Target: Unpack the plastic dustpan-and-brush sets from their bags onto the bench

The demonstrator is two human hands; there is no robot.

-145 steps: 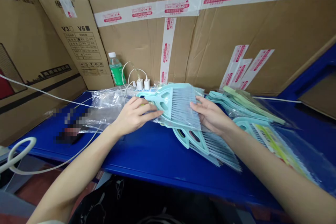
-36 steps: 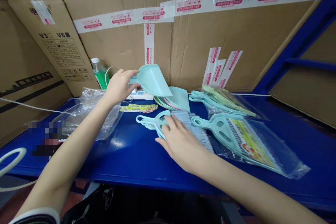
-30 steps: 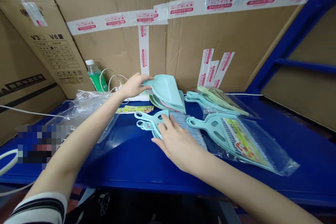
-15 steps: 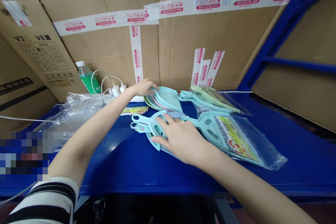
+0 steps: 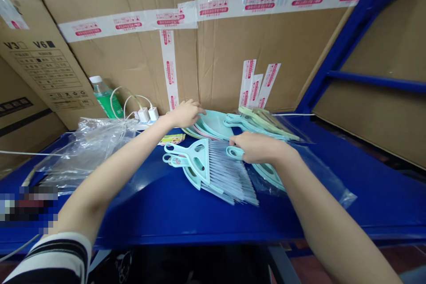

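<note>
**Right hand closed on a handle, left hand at nested dustpans**

Right fingers curl tightly around the pale-blue handle, which belongs to a brush set in a clear bag; the handle's loop sticks out on the thumb side. Left fingers lie loosely curved over the dustpans' top edge, and no firm grip shows. A loose stack of pale-blue hand brushes sits between the hands, on the shelf, bristles toward the person.

Risks: a sideways pull on the handle could drag the slippery bag into the stack and spread it. Bristles could snag the thin film. Pressing the pans' edge could tip them against the carton behind.

The blue steel shelf carries a crumpled plastic sheet on the left, a small printed label, and more bagged brushes further back. Behind are a power strip with two white chargers and a green-labelled bottle. Cardboard cartons with printed red-and-white tape close off the back, inside a blue rack frame.
</note>
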